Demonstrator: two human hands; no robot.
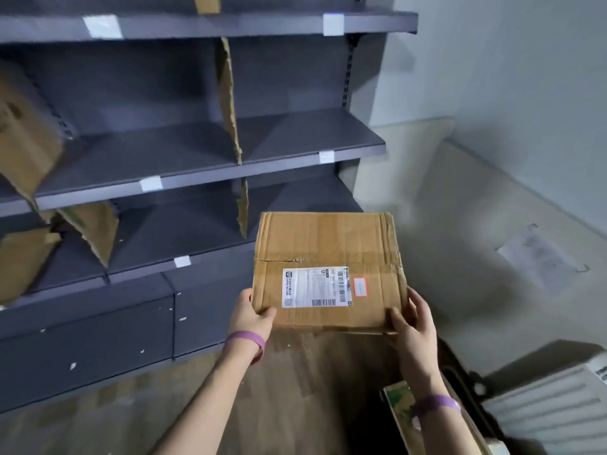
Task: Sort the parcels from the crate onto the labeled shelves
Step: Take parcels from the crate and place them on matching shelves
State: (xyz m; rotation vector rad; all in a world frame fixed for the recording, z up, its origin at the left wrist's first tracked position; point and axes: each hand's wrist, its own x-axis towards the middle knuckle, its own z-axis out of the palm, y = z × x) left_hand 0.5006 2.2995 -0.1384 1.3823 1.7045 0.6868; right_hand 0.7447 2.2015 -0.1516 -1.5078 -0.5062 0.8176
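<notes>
The cardboard parcel point(328, 238) is held in the air between the two grips, in front of the lower grey shelves point(203, 177), with its bulk on their far side. It is carried flat, white shipping label point(317, 287) upward. The face looks nearly square, so no long axis can be told. The near left corner is clasped by the left grip point(251, 318) and the near right corner by the right grip point(415, 323), thumbs on top and fingers curled round the edges.

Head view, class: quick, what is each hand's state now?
Left hand: gripping the flat brown cardboard parcel at its near left corner.
Right hand: gripping the same parcel at its near right corner.
</notes>
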